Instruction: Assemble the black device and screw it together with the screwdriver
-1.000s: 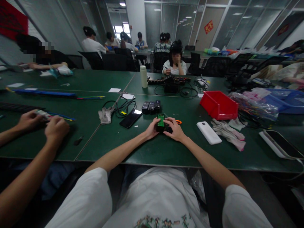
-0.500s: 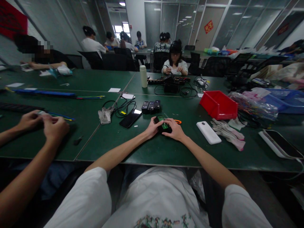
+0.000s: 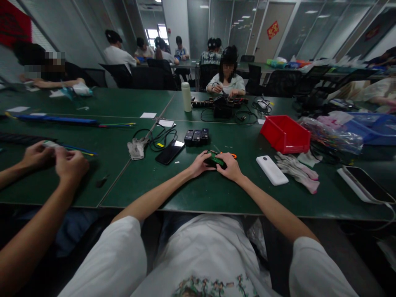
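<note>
Between my two hands, above the green table (image 3: 185, 194), is a small black case with a green circuit board (image 3: 214, 160) showing on top. My left hand (image 3: 199, 165) grips its left end, the thumb along the near side. Around its right end my right hand (image 3: 229, 166) is closed, fingers over the board's edge. Orange handles (image 3: 234, 156) of a tool lie just behind my right hand, partly hidden. Several black modules (image 3: 196, 137) stand in a row behind. A black phone (image 3: 170, 152) lies to the left of my hands.
At right lie a white power bank (image 3: 271, 170), gloves (image 3: 298, 171), a red bin (image 3: 286, 134) and another phone (image 3: 368, 184). Cables (image 3: 159, 138) and a pale bottle (image 3: 186, 97) are farther back. A neighbour's hands (image 3: 57, 161) work at left; a person sits opposite.
The black case has been turned and tilted between my hands, so its board now lies more crosswise. My right hand's fingers have closed further around it. The view has shifted slightly.
</note>
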Demonstrator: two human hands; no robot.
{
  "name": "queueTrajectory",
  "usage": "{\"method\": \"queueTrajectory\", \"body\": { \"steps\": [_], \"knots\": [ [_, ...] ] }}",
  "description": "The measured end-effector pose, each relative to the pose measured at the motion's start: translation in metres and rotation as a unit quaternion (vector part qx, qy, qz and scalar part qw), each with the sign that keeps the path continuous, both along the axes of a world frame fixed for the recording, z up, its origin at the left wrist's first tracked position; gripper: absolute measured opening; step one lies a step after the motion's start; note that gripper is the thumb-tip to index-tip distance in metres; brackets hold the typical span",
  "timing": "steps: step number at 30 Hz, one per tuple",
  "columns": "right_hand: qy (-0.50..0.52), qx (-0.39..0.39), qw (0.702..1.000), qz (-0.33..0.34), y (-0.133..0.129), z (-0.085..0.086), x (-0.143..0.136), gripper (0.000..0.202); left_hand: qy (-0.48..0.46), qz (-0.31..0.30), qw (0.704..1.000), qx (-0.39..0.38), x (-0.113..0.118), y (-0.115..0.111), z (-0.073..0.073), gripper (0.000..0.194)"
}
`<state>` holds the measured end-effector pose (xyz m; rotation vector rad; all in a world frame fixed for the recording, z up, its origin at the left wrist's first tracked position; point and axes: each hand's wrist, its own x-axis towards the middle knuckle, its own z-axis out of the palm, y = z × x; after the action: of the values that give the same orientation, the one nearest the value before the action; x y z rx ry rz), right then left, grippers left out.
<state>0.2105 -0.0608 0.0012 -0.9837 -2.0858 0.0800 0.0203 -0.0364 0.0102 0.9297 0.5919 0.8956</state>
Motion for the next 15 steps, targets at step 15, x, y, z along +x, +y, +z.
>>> {"method": "queueTrajectory", "body": {
  "steps": [15],
  "knots": [
    [-0.015,-0.003,1.000,0.025,0.0060,-0.0004,-0.0024,0.039,-0.010,-0.005,1.000,-0.001,0.0000,0.0014,-0.0039,0.035]
  ]
}}
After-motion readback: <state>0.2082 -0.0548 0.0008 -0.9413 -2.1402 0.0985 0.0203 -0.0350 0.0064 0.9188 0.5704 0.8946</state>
